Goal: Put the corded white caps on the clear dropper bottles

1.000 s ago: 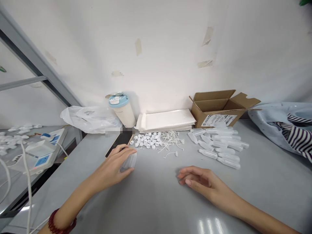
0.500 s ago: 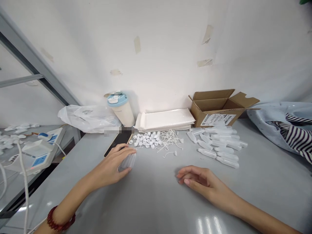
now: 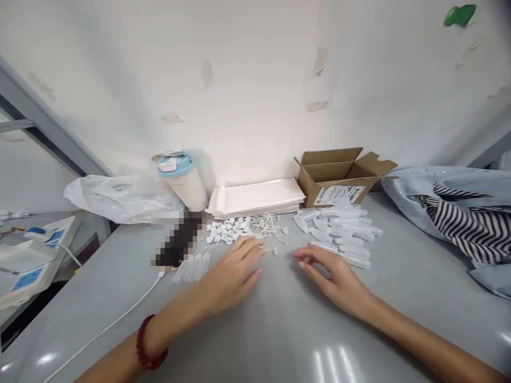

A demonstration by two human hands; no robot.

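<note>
My left hand (image 3: 233,274) is held over the middle of the table with its fingers stretched forward and nothing visible in it. Its fingertips are near a single white stopper (image 3: 275,251) with a thin tail. Behind its wrist side lie several clear plastic bottles (image 3: 194,268) in a row, with thin tubes at their tops. My right hand (image 3: 337,274) is loosely curved, thumb and fingers apart, holding nothing I can see. Just beyond it is a pile of clear plastic bottles (image 3: 351,229). White caps (image 3: 227,230) and a tangle of white stoppers with tails (image 3: 268,225) lie beyond my left hand.
A phone (image 3: 179,242) with a white cable (image 3: 115,322) lies left. Along the wall are a plastic bag (image 3: 120,199), a blue-lidded cup (image 3: 186,183), stacked white envelopes (image 3: 263,197) and an open cardboard box (image 3: 335,183). Striped cloth (image 3: 463,218) is at the right.
My left hand has let go of the clear bottles beside the phone and moved right. My right hand has shifted slightly forward. The view has turned a little to the right.
</note>
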